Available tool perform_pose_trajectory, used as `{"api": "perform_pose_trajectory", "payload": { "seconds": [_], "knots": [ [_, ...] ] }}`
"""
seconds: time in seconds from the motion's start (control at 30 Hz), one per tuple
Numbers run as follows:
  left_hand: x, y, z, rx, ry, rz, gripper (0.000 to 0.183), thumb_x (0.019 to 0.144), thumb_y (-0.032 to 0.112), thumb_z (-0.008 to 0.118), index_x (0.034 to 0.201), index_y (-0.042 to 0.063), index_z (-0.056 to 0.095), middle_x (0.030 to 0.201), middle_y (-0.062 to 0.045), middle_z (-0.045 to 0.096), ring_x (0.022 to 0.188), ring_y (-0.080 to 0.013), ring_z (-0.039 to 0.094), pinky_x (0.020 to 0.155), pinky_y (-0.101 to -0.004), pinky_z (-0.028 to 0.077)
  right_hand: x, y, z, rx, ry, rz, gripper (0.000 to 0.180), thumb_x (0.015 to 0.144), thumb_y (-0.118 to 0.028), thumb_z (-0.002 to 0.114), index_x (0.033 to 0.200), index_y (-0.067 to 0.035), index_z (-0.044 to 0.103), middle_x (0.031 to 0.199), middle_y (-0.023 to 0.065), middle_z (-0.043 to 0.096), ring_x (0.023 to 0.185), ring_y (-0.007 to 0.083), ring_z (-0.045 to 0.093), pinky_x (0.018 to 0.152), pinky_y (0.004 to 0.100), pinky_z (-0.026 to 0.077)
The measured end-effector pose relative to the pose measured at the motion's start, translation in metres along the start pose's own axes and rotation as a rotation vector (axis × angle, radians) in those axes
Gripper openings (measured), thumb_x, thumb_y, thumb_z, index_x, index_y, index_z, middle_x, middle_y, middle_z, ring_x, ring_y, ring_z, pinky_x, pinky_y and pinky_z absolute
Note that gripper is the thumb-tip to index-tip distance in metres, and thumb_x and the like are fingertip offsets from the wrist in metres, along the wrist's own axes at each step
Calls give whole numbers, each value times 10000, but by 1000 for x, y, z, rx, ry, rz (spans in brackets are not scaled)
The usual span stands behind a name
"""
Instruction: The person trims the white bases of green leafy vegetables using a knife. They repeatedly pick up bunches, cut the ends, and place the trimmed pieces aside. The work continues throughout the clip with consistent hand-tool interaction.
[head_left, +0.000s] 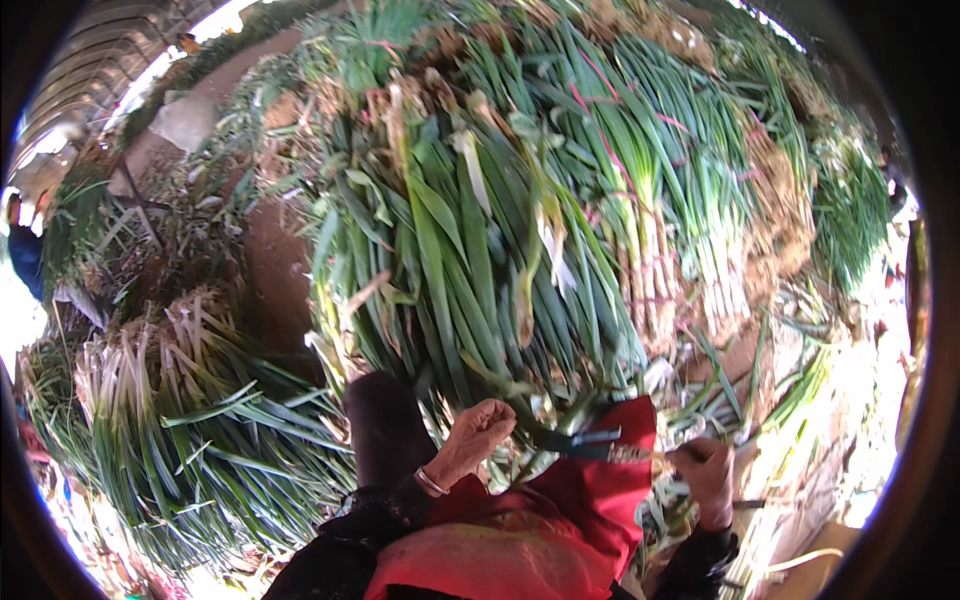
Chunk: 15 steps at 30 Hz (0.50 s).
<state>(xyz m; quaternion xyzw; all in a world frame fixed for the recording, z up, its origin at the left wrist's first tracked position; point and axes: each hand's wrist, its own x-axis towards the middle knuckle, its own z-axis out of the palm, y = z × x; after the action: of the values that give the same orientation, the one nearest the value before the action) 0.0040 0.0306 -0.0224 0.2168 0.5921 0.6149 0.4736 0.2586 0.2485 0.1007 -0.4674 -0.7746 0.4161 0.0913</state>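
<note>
My left hand (480, 431), with a bracelet at its wrist, is curled over my lap; whether it pinches anything is unclear. Out to the right, my right hand (705, 469) is closed at the root end of a green onion stalk (592, 448), whose dark leaves reach left across the red apron (510, 551). A thin dark object, perhaps a handle or blade, shows beside the right wrist. Directly before my knees lies a large heap of green onions (480, 255) with broad leaves and some withered stalks.
Bundles of green onions tied with pink strands (649, 262) lie at the upper right. Another onion pile (172, 390), pale roots upward, is at the left. Loose leaves and stalks (795, 397) lie at the right. A person (26, 251) is partly visible at the far left.
</note>
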Motion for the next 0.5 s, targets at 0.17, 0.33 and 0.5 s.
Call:
{"api": "perform_pose_trajectory", "payload": {
  "seconds": [0.17, 0.33, 0.5],
  "knots": [
    [-16, 31, 37, 25, -285, -254, 342, 966, 355, 549, 1117, 50, 583, 923, 30, 574, 834, -46, 497, 729, -217, 416, -23, -14, -33, 245, 129, -75, 91, 708, -19, 742, 743, 21, 668, 655, 25, 614, 613, 83, 537, 568, 244, 427],
    [-10, 29, 52, -523, -475, -131, 586, 931, 428, 575, 1402, 141, 378, 1371, -59, 444, 1209, -198, 469, 966, -346, 388, -45, -16, -59, 289, 97, -174, 365, 735, -325, 808, 776, 3, 652, 702, 21, 586, 632, 107, 523, 579, 258, 407],
    [7, 58, 79, -840, -454, 192, 559, 939, 419, 542, 1421, 234, 325, 1509, -55, 287, 1399, -292, 265, 1050, -447, 327, -54, -19, 32, 140, -18, -215, 79, 795, -49, 695, 815, -9, 631, 680, 9, 582, 593, 98, 517, 528, 280, 427]
  ]
}}
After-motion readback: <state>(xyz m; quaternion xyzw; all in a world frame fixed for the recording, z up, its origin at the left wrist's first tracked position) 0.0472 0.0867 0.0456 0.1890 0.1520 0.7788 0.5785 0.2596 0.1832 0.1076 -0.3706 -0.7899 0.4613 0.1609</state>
